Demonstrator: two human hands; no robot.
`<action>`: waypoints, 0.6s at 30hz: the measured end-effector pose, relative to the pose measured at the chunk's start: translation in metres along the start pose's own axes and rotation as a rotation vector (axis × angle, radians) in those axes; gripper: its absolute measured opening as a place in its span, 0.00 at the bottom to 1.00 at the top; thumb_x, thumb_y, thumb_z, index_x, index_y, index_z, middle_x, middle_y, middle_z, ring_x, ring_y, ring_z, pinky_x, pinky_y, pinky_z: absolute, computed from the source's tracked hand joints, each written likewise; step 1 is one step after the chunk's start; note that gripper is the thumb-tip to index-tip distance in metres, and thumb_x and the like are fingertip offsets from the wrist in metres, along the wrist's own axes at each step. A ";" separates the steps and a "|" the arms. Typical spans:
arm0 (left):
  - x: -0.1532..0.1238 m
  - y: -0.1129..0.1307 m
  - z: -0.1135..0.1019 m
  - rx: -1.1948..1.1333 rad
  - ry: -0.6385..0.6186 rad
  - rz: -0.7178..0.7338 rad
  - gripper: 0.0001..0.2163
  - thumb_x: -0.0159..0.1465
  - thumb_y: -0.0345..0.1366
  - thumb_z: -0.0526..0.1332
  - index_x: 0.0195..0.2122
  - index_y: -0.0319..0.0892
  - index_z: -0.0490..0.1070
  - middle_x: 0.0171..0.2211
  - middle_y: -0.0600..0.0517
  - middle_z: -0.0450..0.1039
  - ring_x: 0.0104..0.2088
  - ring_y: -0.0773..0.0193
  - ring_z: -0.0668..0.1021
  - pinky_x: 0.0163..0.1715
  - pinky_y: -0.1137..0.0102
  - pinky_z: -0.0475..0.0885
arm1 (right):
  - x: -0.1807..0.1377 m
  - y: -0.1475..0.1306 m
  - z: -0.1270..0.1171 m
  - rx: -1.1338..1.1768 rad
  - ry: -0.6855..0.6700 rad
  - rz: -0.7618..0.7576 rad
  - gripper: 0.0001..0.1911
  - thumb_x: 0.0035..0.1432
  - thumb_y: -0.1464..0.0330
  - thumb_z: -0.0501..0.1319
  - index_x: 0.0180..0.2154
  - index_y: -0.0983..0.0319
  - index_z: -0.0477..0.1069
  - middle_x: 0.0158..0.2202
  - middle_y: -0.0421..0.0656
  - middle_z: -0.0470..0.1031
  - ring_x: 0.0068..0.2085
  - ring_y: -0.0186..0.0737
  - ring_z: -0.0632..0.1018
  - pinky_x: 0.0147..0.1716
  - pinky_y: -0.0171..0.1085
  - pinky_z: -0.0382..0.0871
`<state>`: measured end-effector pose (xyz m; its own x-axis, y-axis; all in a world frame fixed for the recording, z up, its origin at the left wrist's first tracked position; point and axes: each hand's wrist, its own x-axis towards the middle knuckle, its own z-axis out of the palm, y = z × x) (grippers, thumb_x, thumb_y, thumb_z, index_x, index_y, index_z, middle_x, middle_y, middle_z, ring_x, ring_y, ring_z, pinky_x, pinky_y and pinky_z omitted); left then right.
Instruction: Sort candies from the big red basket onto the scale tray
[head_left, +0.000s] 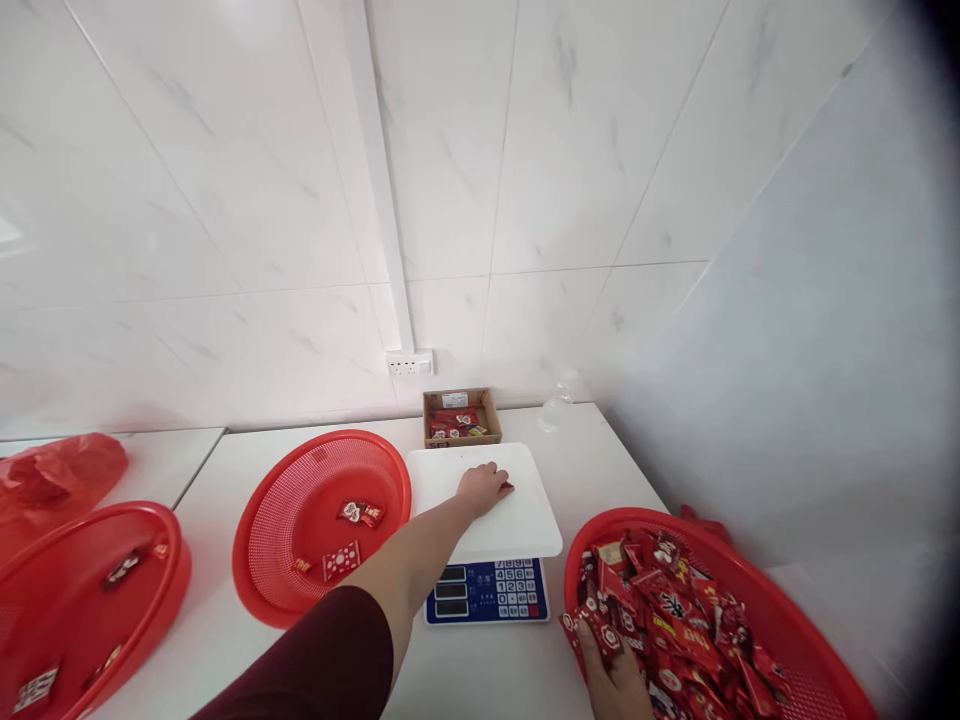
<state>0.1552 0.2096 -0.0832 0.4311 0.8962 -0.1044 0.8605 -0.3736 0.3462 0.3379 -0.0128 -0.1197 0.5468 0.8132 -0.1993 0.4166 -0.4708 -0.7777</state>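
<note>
Stretched over the white pan [536, 530] of a digital scale, my left hand [482, 488] is closed, with the edge of a small red packet [508, 487] showing at its fingertips. The scale's blue keypad [487, 592] lies below the pan, partly behind my forearm. My right hand [616, 682] grips a red packet with white patterns [591, 632] at the near left rim of a red basket [806, 630]. Many shiny red snack packets [675, 610] are heaped in that basket. Whether my right hand holds more than one packet is hidden.
Left of the scale stands another red basket [262, 520] with several packets. A further red basket [161, 610] and a red plastic bag [82, 465] are at far left. Behind the scale sit a cardboard box [487, 415] of packets and a clear plastic bottle [556, 408].
</note>
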 end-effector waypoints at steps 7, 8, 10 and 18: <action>-0.054 -0.030 -0.025 -0.072 0.153 -0.138 0.16 0.67 0.48 0.48 0.41 0.45 0.71 0.41 0.49 0.70 0.40 0.61 0.74 0.36 0.69 0.67 | -0.004 -0.016 -0.007 0.018 -0.051 -0.035 0.29 0.43 0.45 0.52 0.36 0.58 0.73 0.45 0.52 0.77 0.54 0.60 0.72 0.55 0.48 0.64; -0.068 -0.038 -0.031 -0.102 0.199 -0.177 0.16 0.67 0.48 0.48 0.41 0.46 0.70 0.41 0.49 0.70 0.40 0.62 0.74 0.36 0.70 0.66 | -0.005 -0.019 -0.009 0.013 -0.056 -0.049 0.29 0.43 0.45 0.52 0.36 0.58 0.74 0.45 0.52 0.77 0.55 0.60 0.71 0.56 0.48 0.63; -0.098 -0.055 -0.044 -0.156 0.281 -0.278 0.17 0.66 0.49 0.48 0.42 0.46 0.71 0.41 0.48 0.71 0.40 0.61 0.74 0.39 0.70 0.66 | -0.007 -0.023 -0.011 -0.003 -0.070 -0.077 0.29 0.44 0.45 0.51 0.37 0.60 0.73 0.45 0.54 0.77 0.56 0.59 0.70 0.58 0.47 0.61; -0.238 -0.105 -0.040 -0.318 0.000 -0.530 0.29 0.59 0.58 0.53 0.57 0.49 0.63 0.59 0.43 0.63 0.59 0.47 0.64 0.54 0.56 0.60 | -0.010 -0.028 -0.013 -0.165 -0.104 -0.022 0.33 0.46 0.45 0.48 0.40 0.62 0.74 0.51 0.61 0.72 0.57 0.63 0.68 0.56 0.51 0.60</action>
<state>-0.0485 0.0453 -0.0576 -0.0327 0.9405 -0.3383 0.8347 0.2119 0.5083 0.3296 -0.0123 -0.0880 0.4618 0.8510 -0.2502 0.5460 -0.4950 -0.6759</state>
